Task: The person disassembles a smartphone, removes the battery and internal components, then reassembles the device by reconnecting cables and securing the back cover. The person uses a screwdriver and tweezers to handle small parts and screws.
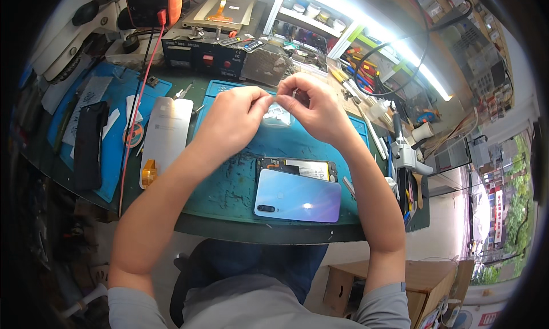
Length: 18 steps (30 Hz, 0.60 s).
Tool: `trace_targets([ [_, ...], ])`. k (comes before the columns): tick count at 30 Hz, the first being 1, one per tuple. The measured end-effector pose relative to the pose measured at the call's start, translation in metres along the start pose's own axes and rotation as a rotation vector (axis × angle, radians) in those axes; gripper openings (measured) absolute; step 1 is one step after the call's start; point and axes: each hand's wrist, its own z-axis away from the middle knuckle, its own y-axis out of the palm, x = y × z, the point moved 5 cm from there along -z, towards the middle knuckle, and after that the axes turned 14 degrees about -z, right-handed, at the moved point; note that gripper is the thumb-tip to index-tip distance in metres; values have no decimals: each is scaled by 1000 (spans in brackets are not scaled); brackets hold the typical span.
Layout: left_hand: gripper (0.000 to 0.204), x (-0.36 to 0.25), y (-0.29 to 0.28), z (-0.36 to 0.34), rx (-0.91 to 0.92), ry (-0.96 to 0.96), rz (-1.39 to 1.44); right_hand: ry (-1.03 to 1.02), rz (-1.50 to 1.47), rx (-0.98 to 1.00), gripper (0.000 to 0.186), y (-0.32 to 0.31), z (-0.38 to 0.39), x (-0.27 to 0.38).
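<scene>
Just above frame centre, the left hand (233, 116) and right hand (316, 110) are pinched closed, on what I cannot tell; below, a blue-violet phone back cover (297, 195) overlaps an opened smartphone (313, 169).

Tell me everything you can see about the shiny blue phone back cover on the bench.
The back cover is a rounded rectangle, glossy like glass or plastic, shading from light blue to lilac at its right end, with a bright light reflection. A dark, elongated camera window sits in its near left corner. It lies outer face up, long sides running roughly left to right, overlapping the opened phone over the teal mat. Neither the left hand nor right hand touches it.
</scene>
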Motion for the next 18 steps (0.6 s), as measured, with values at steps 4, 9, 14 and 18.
trace_targets([
  [4,29,-7,10,0,375,-226,735,-101,-81,-78,9,-7,19,11],
  [9,27,-9,13,3,393,-224,724,-123,72,-209,8,-7,38,28],
  [14,27,-13,13,4,363,-190,696,-121,202,-298,7,-5,53,37],
  [18,27,-14,13,6,358,-171,631,-230,253,-279,6,-2,59,38],
])
